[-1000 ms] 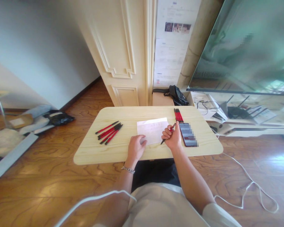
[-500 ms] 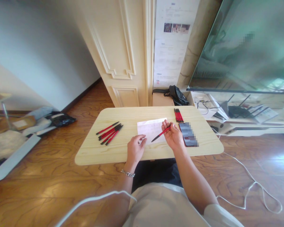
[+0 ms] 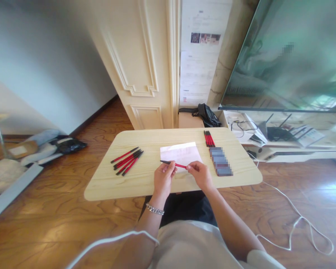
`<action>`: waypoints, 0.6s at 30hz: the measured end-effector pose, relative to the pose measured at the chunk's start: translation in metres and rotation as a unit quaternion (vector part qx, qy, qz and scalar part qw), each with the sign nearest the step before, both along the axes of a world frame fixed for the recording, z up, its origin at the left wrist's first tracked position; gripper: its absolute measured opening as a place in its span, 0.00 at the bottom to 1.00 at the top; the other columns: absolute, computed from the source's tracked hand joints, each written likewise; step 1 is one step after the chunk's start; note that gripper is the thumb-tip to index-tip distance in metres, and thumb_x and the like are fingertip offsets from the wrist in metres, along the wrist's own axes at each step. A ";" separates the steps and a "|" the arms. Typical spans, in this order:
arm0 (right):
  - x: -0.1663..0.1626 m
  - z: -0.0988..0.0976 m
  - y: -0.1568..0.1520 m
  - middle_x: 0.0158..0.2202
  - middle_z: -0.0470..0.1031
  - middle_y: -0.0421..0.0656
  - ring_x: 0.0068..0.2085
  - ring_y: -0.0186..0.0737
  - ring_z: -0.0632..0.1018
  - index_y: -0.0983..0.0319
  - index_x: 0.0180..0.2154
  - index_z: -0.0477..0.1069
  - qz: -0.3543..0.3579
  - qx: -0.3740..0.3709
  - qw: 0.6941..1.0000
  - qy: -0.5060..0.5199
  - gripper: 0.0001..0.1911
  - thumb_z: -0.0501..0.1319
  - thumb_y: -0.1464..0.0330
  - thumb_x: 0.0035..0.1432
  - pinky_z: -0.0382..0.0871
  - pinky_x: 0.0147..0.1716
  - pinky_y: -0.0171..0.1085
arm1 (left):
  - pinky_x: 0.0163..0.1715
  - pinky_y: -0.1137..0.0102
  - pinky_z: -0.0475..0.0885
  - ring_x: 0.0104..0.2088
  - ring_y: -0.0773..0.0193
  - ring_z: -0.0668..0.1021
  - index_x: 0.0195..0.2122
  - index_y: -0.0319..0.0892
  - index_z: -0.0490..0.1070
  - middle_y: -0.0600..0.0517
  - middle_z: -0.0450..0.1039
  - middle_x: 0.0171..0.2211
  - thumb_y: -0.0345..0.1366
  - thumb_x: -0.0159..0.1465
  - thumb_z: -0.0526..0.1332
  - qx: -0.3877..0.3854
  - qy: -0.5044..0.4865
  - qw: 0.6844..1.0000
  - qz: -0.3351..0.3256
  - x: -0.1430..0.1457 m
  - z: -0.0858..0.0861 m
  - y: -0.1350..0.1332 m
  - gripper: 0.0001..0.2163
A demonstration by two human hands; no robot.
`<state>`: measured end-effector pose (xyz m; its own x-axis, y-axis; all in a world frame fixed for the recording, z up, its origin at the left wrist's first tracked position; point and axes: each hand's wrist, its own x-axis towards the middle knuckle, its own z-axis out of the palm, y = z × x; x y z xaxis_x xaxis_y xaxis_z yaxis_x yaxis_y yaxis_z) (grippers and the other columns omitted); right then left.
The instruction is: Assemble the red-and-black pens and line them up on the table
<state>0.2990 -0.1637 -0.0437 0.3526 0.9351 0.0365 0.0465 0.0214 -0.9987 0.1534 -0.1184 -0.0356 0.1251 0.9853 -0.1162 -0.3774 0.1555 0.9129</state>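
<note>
Pen — pinched between both hands

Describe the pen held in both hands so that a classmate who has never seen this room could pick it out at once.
Find the pale wooden table with the white paper at its middle. Just in front of the paper, the left hand and right hand pinch one red-and-black pen between them. The other pens lie loose on the table; this one alone is lifted and held at both ends.

Left hand and right hand close together, fingertips pinched.
</note>
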 end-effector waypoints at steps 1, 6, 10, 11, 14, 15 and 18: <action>0.004 0.000 -0.004 0.27 0.76 0.42 0.29 0.38 0.75 0.61 0.30 0.74 0.013 -0.006 0.998 -0.060 0.13 0.65 0.57 0.50 0.68 0.32 0.37 | 0.26 0.76 0.68 0.25 0.71 0.74 0.29 0.39 0.73 0.54 0.72 0.24 0.45 0.51 0.69 0.005 0.012 1.000 -0.004 0.001 0.000 0.001 0.14; 0.012 0.012 -0.021 0.31 0.78 0.41 0.31 0.39 0.75 0.56 0.34 0.78 0.056 -0.008 0.981 -0.184 0.09 0.63 0.60 0.53 0.67 0.31 0.37 | 0.24 0.74 0.68 0.22 0.70 0.73 0.25 0.39 0.70 0.54 0.71 0.20 0.45 0.53 0.68 0.040 0.071 0.996 -0.023 0.017 -0.006 0.000 0.14; 0.021 0.024 -0.026 0.28 0.78 0.39 0.28 0.38 0.75 0.54 0.37 0.78 0.070 -0.014 0.972 -0.225 0.10 0.62 0.61 0.53 0.66 0.30 0.36 | 0.21 0.75 0.67 0.20 0.69 0.72 0.26 0.39 0.69 0.54 0.71 0.19 0.47 0.54 0.66 0.057 0.103 0.992 -0.044 0.029 -0.002 0.000 0.15; 0.024 0.027 -0.027 0.28 0.78 0.39 0.28 0.38 0.75 0.54 0.37 0.78 0.070 -0.013 0.969 -0.236 0.10 0.62 0.61 0.54 0.66 0.30 0.36 | 0.21 0.74 0.67 0.19 0.69 0.72 0.26 0.39 0.69 0.53 0.71 0.19 0.47 0.54 0.66 0.060 0.108 0.991 -0.048 0.032 0.000 0.000 0.15; 0.030 0.036 -0.027 0.30 0.78 0.39 0.28 0.37 0.75 0.55 0.36 0.78 0.067 -0.012 0.965 -0.254 0.09 0.62 0.61 0.54 0.66 0.29 0.35 | 0.21 0.74 0.67 0.19 0.68 0.72 0.26 0.40 0.69 0.53 0.72 0.18 0.48 0.54 0.66 0.068 0.123 0.989 -0.050 0.040 0.008 0.001 0.15; 0.031 0.038 -0.026 0.29 0.78 0.39 0.27 0.37 0.75 0.55 0.36 0.78 0.069 -0.018 0.966 -0.250 0.09 0.62 0.61 0.54 0.66 0.28 0.35 | 0.21 0.74 0.67 0.19 0.68 0.72 0.26 0.40 0.69 0.53 0.72 0.18 0.48 0.54 0.66 0.071 0.125 0.988 -0.050 0.042 0.010 0.002 0.15; 0.038 0.039 -0.023 0.26 0.77 0.39 0.25 0.36 0.74 0.57 0.35 0.77 0.081 -0.040 0.971 -0.223 0.11 0.61 0.59 0.54 0.64 0.24 0.33 | 0.21 0.74 0.68 0.20 0.68 0.73 0.27 0.39 0.70 0.52 0.72 0.19 0.48 0.54 0.66 0.074 0.121 0.988 -0.061 0.050 0.015 0.003 0.15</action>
<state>0.3368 -0.1863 -0.0046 0.1663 0.9831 0.0766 0.4779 -0.0124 -0.8783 0.2029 -0.1149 -0.0209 0.2301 0.9731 -0.0130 -0.1320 0.0445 0.9903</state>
